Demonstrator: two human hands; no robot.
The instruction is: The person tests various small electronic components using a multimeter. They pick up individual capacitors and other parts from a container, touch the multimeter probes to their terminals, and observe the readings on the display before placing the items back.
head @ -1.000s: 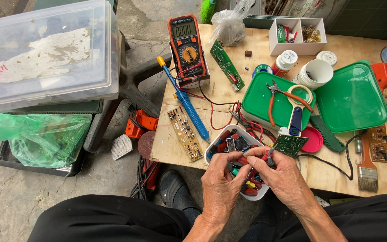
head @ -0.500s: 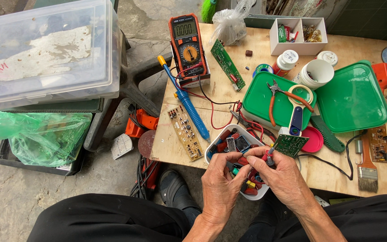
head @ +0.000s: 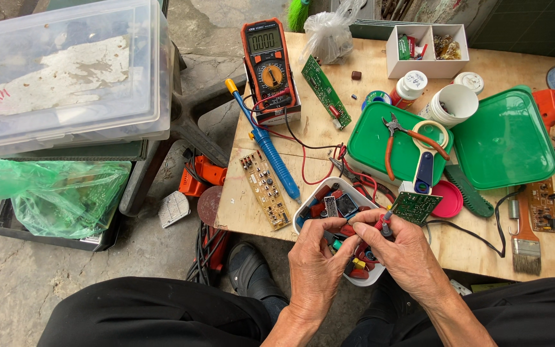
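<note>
My left hand point(head: 316, 260) and my right hand point(head: 409, 254) meet over a white bowl point(head: 304, 207) full of small red, blue and black electronic parts at the table's front edge. My left fingers pinch a small part against the tips of the test probes. My right hand grips a red test probe point(head: 385, 222); a second probe under it is mostly hidden. Red and black leads point(head: 303, 151) run back to an orange multimeter point(head: 270, 64). A small green circuit board point(head: 414, 205) lies just beyond my right hand.
On the wooden table point(head: 476, 241) lie a blue soldering iron point(head: 270, 149), a tan circuit board point(head: 266, 189), a long green board point(head: 325, 90), pliers point(head: 412, 138) on green containers point(head: 505, 138) and a paintbrush point(head: 525, 241). Left of the table stand a clear plastic bin point(head: 65, 71) and a green bag point(head: 52, 193).
</note>
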